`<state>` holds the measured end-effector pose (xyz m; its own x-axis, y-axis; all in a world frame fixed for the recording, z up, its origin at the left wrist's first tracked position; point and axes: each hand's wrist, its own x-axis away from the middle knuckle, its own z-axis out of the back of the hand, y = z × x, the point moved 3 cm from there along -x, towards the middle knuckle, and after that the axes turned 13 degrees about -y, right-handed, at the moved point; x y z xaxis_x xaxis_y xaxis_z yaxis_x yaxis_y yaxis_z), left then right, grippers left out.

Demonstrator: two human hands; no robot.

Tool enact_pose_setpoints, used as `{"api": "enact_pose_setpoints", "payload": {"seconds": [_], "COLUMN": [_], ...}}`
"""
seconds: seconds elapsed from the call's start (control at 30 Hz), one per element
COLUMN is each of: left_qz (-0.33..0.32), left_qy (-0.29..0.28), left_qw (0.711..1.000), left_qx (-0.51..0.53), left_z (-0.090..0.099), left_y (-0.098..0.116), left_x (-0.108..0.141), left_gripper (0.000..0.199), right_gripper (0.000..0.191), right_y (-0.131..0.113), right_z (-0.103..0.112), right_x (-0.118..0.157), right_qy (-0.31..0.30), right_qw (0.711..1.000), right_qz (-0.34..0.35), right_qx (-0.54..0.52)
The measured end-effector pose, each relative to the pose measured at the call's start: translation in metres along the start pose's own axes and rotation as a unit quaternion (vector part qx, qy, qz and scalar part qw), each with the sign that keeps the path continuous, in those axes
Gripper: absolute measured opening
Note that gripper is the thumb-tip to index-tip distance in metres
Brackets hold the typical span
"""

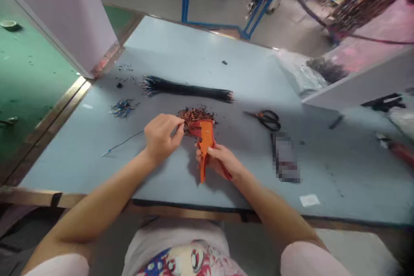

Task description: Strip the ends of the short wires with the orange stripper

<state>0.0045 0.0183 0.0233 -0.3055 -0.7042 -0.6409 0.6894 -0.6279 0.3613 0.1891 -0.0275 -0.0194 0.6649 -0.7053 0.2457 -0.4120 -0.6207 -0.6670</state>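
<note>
Running across a pale blue-grey tabletop (74,155), one thin black wire with a blue-sleeved end (125,141) pointed its tip to the lower left, its other end hidden at the person's left hand (163,136). One loose heap of small blue-sleeved pieces (123,108) lay beyond it, too tangled to count. The left hand held the wire, thumb and forefinger pinched together just beside the tool's head. Farther back, one long bundle of black wires (190,89) stretched left to right above one heap of reddish-brown scraps (196,113). One orange-and-red hand-held wire stripper (206,138) stood over the heap's near edge, head away from the person, handles toward them and spread apart. The right hand (223,159) wrapped its fingers around those handles. One pair of black-handled scissors (268,120) pointed left; beyond, one clear plastic bag (307,79) sat, its contents unclear.
</note>
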Motion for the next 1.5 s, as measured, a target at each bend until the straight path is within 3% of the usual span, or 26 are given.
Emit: {"api": "enact_pose_setpoints", "payload": {"seconds": [0.4,1.2,1.5], "left_qz": [-0.023,-0.045,-0.041], "left_qy": [-0.062,-0.078,-0.091], "left_qw": [0.998,0.996,0.995], "left_qx": [-0.010,-0.004,0.004], "left_z": [-0.009,-0.008,-0.011], "left_y": [0.005,0.009,0.010], "left_x": [0.004,0.004,0.006], "left_gripper": [0.007,0.006,0.008], "right_gripper": [0.032,0.019,0.032], "right_y": [-0.004,-0.004,-0.007], "right_z": [-0.006,-0.006,-0.012], "right_x": [0.007,0.011,0.010], "right_qy": [-0.020,-0.013,-0.002], "right_qw": [0.997,0.985,0.979], "right_qz": [0.029,0.022,0.010], "right_qx": [0.063,0.172,0.201]}}
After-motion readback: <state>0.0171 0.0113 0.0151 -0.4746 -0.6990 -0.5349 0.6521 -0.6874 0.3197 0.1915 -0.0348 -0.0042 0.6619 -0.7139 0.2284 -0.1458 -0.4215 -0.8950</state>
